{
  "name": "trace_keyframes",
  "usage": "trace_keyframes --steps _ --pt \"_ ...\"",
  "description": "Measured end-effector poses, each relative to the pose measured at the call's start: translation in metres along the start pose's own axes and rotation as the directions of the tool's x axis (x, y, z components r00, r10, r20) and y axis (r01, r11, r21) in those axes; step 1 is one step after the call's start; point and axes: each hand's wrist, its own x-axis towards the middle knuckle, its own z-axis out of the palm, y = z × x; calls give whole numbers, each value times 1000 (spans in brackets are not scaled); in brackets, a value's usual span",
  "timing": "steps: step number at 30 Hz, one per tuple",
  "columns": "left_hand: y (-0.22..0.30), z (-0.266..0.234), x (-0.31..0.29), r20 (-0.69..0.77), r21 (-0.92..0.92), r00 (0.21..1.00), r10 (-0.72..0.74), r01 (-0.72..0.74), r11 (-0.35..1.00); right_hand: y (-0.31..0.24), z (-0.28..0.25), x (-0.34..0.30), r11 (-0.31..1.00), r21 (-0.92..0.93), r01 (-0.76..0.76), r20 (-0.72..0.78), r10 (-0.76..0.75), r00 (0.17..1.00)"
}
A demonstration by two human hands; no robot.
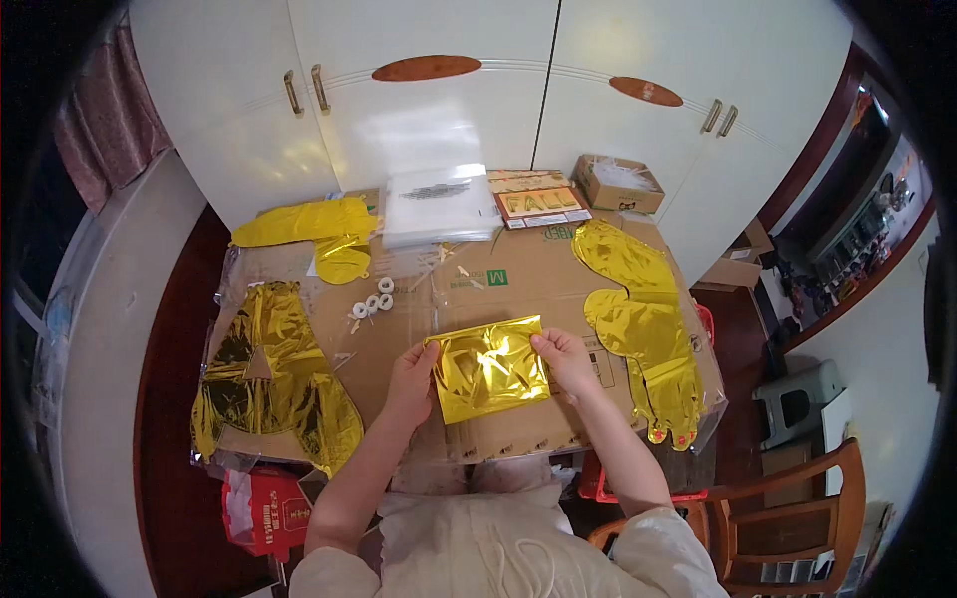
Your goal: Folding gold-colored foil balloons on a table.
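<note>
Between my two hands is a folded gold foil balloon (490, 369), a shiny, creased rectangle held above the cardboard-covered table. My left hand (413, 377) pinches its left edge near the upper corner, thumb on top. At the opposite edge, my right hand (564, 359) grips it the same way. On the left lies a flat gold foil balloon shaped like the letter A (261, 364). Behind that is another gold foil balloon (334, 234), partly folded over. Along the right side stretches a long, curved gold foil balloon (648, 329).
Several small white ribbon rolls (374, 301) sit left of centre on the cardboard (399, 329). At the back are a stack of clear plastic bags (439, 204), a printed card packet (541, 204) and a small cardboard box (618, 184). A wooden chair (788, 518) stands at the lower right.
</note>
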Motion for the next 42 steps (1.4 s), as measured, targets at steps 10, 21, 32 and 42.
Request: trace_keyframes --steps 10,21,32,42 --pt "-5 13 8 109 91 994 -18 8 996 -2 1 -10 994 110 22 -21 -20 1000" --pt "-4 16 15 95 104 995 23 -33 994 -15 -15 -12 994 -61 -92 168 102 981" --pt "5 23 11 18 -32 993 119 -119 992 8 -31 -63 975 221 33 268 -93 959" --pt "-1 24 13 -4 8 982 189 -189 982 13 -21 -60 953 232 196 123 -229 966"
